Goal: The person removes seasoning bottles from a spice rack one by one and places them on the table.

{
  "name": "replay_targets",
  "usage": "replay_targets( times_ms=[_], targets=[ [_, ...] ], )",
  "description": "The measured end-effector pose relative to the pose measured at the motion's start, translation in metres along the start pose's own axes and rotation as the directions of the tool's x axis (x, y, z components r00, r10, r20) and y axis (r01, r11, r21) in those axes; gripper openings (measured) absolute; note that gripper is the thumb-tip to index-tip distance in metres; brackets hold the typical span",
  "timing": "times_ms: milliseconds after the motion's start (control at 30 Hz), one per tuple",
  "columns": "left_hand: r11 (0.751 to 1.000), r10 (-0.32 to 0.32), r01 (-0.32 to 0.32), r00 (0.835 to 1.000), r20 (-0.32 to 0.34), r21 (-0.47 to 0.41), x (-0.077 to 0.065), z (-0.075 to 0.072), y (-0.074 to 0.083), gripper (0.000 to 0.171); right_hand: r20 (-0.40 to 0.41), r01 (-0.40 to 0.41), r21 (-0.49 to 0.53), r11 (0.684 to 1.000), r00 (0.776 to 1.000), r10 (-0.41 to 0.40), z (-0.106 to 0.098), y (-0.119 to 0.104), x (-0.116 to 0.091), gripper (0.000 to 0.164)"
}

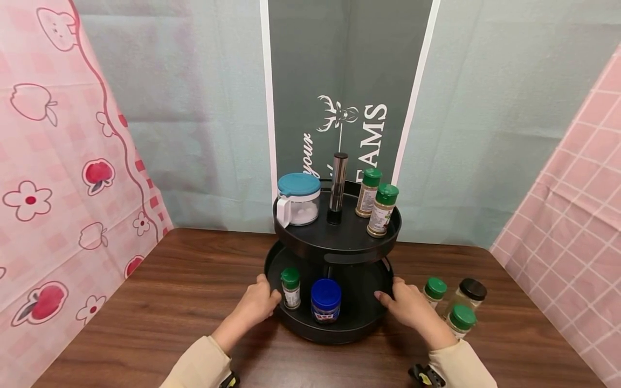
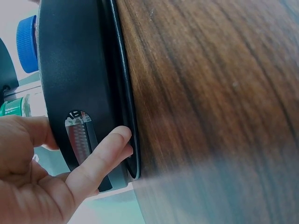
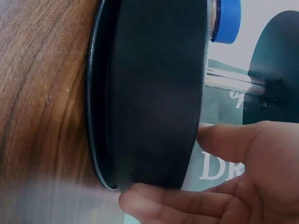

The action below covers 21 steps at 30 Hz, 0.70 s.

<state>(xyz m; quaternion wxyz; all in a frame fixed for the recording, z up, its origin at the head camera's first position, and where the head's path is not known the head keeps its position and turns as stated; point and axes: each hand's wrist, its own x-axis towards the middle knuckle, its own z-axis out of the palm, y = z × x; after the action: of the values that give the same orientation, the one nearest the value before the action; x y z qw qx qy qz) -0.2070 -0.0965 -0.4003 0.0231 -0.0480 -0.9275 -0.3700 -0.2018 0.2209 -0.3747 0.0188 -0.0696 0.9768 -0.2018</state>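
A black two-tier turntable rack [image 1: 317,335] stands on the wooden table. My left hand [image 1: 257,299] grips the left side of its lower tray, thumb at the rim and fingers along the outer wall beside a slot. On the opposite side my right hand [image 1: 410,308] holds the same tray, its thumb over the rim and fingers outside. The lower tray carries a green-capped spice bottle [image 1: 291,291] and a blue-lidded jar [image 1: 325,302]. On the upper tray [image 1: 335,245] stand a teal-lidded clear container [image 1: 298,200] with a white handle and two green-capped spice bottles [image 1: 380,213].
Right of the rack, near my right forearm, stand a black-capped bottle [image 1: 469,293] and two green-capped bottles [image 1: 461,319], partly hidden. A metal post [image 1: 338,183] rises through the upper tray. Cloth hangings [image 1: 213,124] enclose the table [image 1: 194,269] at the back and sides.
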Motion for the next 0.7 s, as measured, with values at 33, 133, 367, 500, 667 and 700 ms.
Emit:
replay_targets(
  times_ms=[33,133,367,500,667,700],
  targets=[
    [1.0,0.0,0.0,1.0,-0.001,-0.001,0.0,0.0,0.0,0.029,0.001,-0.002,0.007,1.0,1.0,0.002,0.0,0.0,0.001,0.062],
    [1.0,0.002,-0.002,1.0,-0.003,-0.004,0.0,0.0,0.0,0.028,0.023,-0.03,0.06,0.998,0.999,0.028,0.003,0.002,0.002,0.051],
    [1.0,-0.019,0.019,1.0,0.015,-0.011,0.001,-0.001,-0.001,0.035,0.122,-0.131,0.253,0.959,0.987,0.103,0.012,0.005,0.007,0.056],
    [1.0,-0.02,0.02,1.0,0.02,-0.021,0.002,-0.002,-0.002,0.036,0.126,-0.157,0.254,0.954,0.984,0.128,0.016,0.004,0.009,0.064],
    [0.999,-0.012,0.013,0.999,0.03,-0.039,0.003,-0.003,-0.001,0.039,0.098,-0.164,0.243,0.956,0.985,0.144,0.019,0.004,0.008,0.063],
    [0.999,-0.012,0.013,0.999,0.032,-0.041,0.003,-0.003,0.0,0.04,0.092,-0.164,0.243,0.956,0.985,0.145,0.02,0.004,0.008,0.062]
  ],
)
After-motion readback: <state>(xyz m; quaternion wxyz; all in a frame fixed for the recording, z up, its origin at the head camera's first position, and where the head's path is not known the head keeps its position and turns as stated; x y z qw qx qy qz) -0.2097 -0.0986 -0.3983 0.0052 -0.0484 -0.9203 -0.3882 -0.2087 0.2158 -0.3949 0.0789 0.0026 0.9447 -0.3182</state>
